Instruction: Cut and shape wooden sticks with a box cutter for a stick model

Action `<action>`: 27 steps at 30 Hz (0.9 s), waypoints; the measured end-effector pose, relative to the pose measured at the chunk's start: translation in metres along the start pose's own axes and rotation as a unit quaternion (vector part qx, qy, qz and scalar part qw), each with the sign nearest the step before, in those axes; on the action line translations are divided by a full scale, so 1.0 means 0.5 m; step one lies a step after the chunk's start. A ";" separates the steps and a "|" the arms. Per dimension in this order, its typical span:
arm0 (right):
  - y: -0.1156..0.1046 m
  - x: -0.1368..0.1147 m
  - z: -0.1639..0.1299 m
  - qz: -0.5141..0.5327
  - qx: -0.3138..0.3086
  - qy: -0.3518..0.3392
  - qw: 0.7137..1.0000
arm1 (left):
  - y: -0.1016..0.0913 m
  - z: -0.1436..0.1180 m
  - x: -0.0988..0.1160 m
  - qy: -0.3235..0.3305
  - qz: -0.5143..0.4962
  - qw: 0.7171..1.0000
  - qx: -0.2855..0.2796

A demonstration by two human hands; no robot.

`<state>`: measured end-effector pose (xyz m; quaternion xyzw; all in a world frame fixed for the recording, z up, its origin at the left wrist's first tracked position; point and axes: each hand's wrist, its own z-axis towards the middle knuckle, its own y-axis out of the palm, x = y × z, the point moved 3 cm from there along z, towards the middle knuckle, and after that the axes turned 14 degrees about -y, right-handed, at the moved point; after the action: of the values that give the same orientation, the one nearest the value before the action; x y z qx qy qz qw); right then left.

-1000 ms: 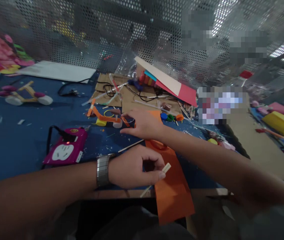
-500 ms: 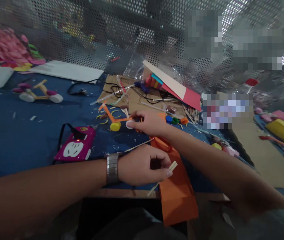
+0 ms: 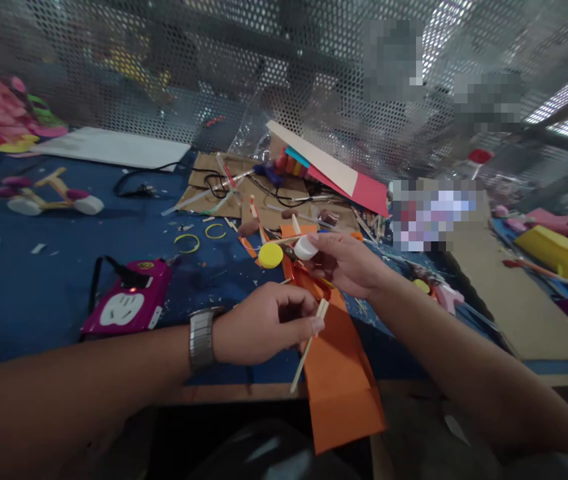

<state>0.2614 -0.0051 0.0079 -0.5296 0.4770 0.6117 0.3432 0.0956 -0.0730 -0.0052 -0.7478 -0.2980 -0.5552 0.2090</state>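
My left hand (image 3: 267, 323), with a metal watch on the wrist, pinches thin wooden sticks (image 3: 309, 347) between thumb and fingers, over an orange paper strip (image 3: 344, 380). My right hand (image 3: 351, 260) grips a small toy scooter by its white bottle-cap wheel (image 3: 306, 247). The scooter's other wheel, a yellow bottle cap (image 3: 271, 255), faces me, and its orange upright stick (image 3: 255, 212) points away. Part of its frame is hidden behind the wheels and fingers. Below the right hand, a red-orange loop (image 3: 321, 288) rests on the strip.
A second toy scooter (image 3: 47, 193) with white and purple caps stands at left. Nearer lies a purple power socket (image 3: 129, 293) with a plug in it. Yellow rings (image 3: 187, 243), cardboard (image 3: 204, 180) and coloured sheets (image 3: 344, 173) lie beyond. Perforated metal (image 3: 214, 67) runs along the back.
My right hand has drawn the toy scooter rightward and turned it, so its cap wheels face me. My left hand keeps its pinch on the sticks. The view has swung slightly right.
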 end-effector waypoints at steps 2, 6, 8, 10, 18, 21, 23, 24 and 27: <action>-0.009 0.002 -0.009 0.011 0.016 -0.007 1.000 | -0.002 0.004 -0.003 -0.016 -0.039 0.999 0.009; -0.020 0.006 -0.019 0.029 0.032 -0.021 0.999 | -0.006 0.005 0.001 -0.014 -0.066 0.997 0.027; -0.023 0.011 -0.020 0.038 0.037 -0.028 0.998 | -0.009 0.005 0.006 -0.011 -0.074 0.997 0.034; -0.024 0.019 -0.021 0.047 0.042 -0.034 0.997 | -0.014 0.006 0.011 -0.010 -0.088 0.995 0.043; -0.028 0.038 -0.026 0.085 0.044 -0.037 0.995 | -0.019 -0.006 0.021 0.028 -0.039 0.994 0.095; -0.030 0.036 -0.029 0.084 0.044 -0.036 0.995 | -0.020 -0.027 0.031 0.096 0.037 0.977 0.186; -0.033 0.034 -0.031 0.080 0.049 -0.039 0.995 | -0.026 -0.042 0.040 0.153 0.080 0.949 0.263; -0.034 0.033 -0.031 0.080 0.054 -0.043 0.994 | -0.030 -0.048 0.044 0.180 0.096 0.932 0.300; -0.038 0.030 -0.032 0.078 0.067 -0.057 0.993 | -0.048 -0.053 0.050 0.218 0.099 0.892 0.383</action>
<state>0.2808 -0.0156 -0.0107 -0.4307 0.5361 0.6329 0.3557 0.0655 -0.0672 0.0261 -0.4957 -0.3588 -0.5238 0.5927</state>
